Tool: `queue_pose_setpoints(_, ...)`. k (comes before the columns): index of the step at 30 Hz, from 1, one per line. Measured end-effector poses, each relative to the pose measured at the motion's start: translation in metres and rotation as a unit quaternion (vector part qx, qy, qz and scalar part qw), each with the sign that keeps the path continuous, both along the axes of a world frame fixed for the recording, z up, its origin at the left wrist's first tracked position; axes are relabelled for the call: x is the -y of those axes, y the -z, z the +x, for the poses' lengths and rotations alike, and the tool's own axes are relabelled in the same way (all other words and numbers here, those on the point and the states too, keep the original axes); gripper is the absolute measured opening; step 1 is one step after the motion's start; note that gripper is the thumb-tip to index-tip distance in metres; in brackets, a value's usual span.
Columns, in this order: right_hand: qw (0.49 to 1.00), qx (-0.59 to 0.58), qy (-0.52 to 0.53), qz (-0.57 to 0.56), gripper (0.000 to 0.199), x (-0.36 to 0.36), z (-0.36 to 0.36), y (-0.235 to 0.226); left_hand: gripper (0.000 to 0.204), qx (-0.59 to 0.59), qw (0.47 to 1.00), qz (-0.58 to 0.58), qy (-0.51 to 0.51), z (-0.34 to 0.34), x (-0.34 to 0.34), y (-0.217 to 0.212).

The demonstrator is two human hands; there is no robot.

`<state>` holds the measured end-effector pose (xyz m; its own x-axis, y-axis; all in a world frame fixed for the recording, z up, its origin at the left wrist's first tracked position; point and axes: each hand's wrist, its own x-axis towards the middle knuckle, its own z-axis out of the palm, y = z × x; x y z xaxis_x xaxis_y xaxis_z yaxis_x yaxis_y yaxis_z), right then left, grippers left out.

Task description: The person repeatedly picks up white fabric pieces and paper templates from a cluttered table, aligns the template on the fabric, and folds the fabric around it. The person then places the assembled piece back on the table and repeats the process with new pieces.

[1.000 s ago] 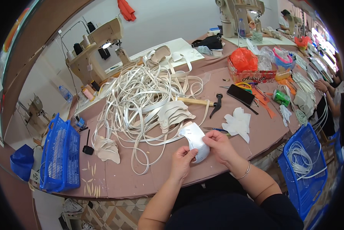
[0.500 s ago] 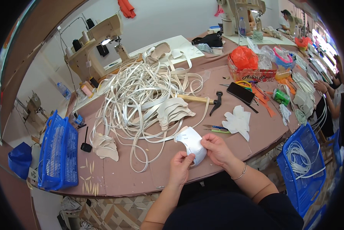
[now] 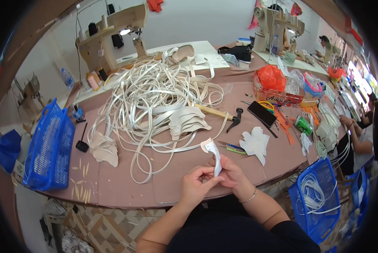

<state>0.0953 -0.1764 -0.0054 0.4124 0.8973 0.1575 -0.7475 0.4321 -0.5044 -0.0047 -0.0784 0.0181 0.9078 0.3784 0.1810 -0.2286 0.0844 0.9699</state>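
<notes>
A curved white leather piece [image 3: 215,152] with a beige underside and small marks is held edge-on and bent above the table's near edge. My left hand [image 3: 196,184] pinches its lower end between thumb and fingers. Closed around the same end from the other side is my right hand [image 3: 234,173], whose fingertips are partly hidden. Just beyond my hands lies a stack of beige cut pieces [image 3: 188,123]. To the right of the held piece are thread snips [image 3: 234,147] and white cut pieces [image 3: 255,143]. Farther left rests another beige stack [image 3: 104,148].
A tangled heap of white straps [image 3: 151,101] covers the table's middle. A hammer [image 3: 218,113], a phone [image 3: 262,114] and a green can [image 3: 303,125] lie rightward. Blue baskets stand at left [image 3: 50,147] and right [image 3: 300,206]. Sewing machines [image 3: 98,48] stand behind; another person's arm [image 3: 356,135] shows at right.
The white piece has been turned from showing its broad face to edge-on and folded. My hands have come closer together around its lower end. The whole view has shifted slightly.
</notes>
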Motion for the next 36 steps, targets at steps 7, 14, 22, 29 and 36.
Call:
queue_pose_setpoints(7,0.993,-0.065,-0.040,0.087,0.041,-0.003,-0.011,0.013,0.011,0.027,0.989,0.136,-0.041,-0.008,0.010,-0.017)
queue_pose_setpoints(14,1.000,0.000,-0.001,0.029,0.046,-0.005,-0.004,0.007,0.009,0.063,0.984,0.149,-0.072,-0.004,0.004,-0.005)
queue_pose_setpoints(22,0.973,0.112,0.156,-0.127,0.031,-0.012,-0.015,-0.007,0.012,-0.038,0.988,-0.145,-0.032,0.007,-0.020,0.011)
queue_pose_setpoints(29,0.956,0.092,0.207,-0.187,0.035,-0.018,-0.009,-0.019,0.011,-0.040,0.989,-0.136,0.037,0.011,-0.025,-0.008)
queue_pose_setpoints(36,0.970,0.112,0.155,-0.147,0.046,-0.010,-0.012,-0.026,0.015,0.006,0.970,-0.238,0.058,0.008,-0.031,0.028)
